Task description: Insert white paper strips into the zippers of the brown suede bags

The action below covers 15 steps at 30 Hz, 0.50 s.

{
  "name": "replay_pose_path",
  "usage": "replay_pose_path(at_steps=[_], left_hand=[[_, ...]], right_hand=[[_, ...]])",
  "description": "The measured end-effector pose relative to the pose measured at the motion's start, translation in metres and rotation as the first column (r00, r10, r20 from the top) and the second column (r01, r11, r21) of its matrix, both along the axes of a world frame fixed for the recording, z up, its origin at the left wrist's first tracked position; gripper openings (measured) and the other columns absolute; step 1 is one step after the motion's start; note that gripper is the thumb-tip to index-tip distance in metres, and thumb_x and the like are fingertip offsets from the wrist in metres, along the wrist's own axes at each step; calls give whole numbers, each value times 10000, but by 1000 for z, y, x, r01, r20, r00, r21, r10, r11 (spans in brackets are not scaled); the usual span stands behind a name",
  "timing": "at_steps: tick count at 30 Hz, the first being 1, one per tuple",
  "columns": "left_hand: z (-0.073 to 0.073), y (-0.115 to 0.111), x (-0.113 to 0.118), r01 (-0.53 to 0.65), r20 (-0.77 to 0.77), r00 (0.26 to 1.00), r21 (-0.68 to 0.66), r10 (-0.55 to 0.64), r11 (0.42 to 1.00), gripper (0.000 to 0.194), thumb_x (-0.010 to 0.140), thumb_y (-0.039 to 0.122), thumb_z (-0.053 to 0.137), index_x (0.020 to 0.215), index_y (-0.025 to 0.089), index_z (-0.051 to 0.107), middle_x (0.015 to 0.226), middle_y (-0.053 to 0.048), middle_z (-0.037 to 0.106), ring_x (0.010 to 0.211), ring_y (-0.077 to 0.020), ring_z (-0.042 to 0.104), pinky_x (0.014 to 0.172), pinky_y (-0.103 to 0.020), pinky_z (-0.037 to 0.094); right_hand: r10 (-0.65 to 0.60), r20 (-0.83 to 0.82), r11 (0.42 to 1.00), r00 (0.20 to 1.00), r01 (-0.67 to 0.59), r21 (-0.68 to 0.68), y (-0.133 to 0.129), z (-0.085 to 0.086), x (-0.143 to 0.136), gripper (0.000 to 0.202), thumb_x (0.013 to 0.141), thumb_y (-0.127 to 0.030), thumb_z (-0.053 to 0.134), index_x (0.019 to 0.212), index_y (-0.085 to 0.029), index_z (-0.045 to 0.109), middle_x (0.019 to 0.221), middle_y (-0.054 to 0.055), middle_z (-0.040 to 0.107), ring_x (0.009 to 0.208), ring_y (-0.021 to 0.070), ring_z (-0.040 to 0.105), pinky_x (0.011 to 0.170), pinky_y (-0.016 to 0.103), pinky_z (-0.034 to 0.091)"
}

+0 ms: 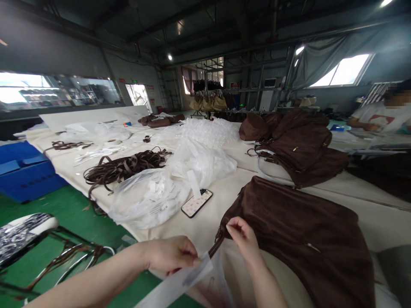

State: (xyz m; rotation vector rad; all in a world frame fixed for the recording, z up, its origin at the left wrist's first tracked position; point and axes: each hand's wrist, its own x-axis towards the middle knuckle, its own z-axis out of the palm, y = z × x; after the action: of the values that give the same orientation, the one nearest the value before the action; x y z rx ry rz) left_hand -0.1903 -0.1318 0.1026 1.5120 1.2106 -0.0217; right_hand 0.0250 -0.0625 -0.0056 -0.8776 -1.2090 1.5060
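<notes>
My left hand (175,255) is closed in a pinch on a white translucent strip (180,282) that runs down toward the bottom of the view. My right hand (244,238) has thumb and fingers pinched together beside the near left edge of a dark brown bag (298,226); what lies between these fingertips, if anything, is too small to make out. A narrow brown strap (216,246) hangs from the bag's edge between my two hands, its lower end passing behind the strip. The bag lies flat on the pale-covered table (221,201).
A patterned phone (196,204) lies beyond my hands, beside crumpled clear plastic bags (150,199). Brown straps (125,169) are heaped to the left, more brown bags (289,141) behind. A stool (28,231) and blue bin (28,171) stand left. A person (379,117) is far right.
</notes>
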Motion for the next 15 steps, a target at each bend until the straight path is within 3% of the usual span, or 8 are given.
replay_pose_path(at_steps=[2,4,6,9,13,15], left_hand=[[3,2,-7,-54,-30,998,-19,54,998,557,700,728,503,575,188,449,414,57,328,366,-88,324,370,-217,260],[3,4,-12,-109,-52,993,-12,108,994,551,678,723,533,612,176,516,435,58,335,375,-83,305,371,-220,237],[2,5,-16,-160,-45,986,31,161,987,534,683,692,553,655,159,576,482,46,383,423,-83,321,404,-217,244],[-2,8,-16,-201,-27,978,112,205,973,481,711,622,570,661,146,613,533,31,420,500,-91,346,455,-210,257],[-13,16,-11,-208,-18,976,208,217,956,448,756,555,548,597,140,603,493,38,358,493,-87,293,448,-220,196],[-19,20,-7,-236,-5,969,252,245,938,421,753,528,569,601,138,617,493,34,386,503,-90,313,456,-217,201]], right_hand=[[103,11,989,995,-103,103,-2,5,3,266,682,-190,623,940,-222,676,961,10,651,466,47,377,439,194,322],[235,53,960,970,-241,140,-7,5,1,406,687,-142,544,1053,-267,666,1234,24,556,510,47,437,482,205,390],[296,122,934,947,-314,168,-11,3,-4,401,721,-135,494,1052,-269,678,1194,28,575,566,70,507,532,217,435],[294,213,915,932,-339,221,-14,-5,-13,371,771,-128,436,998,-249,704,1030,38,627,627,107,567,570,236,461],[205,329,900,922,-309,308,-11,-11,-14,435,774,-80,383,1036,-251,686,1054,42,636,609,112,574,578,254,485],[96,442,874,892,-288,391,-10,-10,-13,482,767,-47,367,1085,-254,664,1067,42,645,732,146,616,677,280,507]])
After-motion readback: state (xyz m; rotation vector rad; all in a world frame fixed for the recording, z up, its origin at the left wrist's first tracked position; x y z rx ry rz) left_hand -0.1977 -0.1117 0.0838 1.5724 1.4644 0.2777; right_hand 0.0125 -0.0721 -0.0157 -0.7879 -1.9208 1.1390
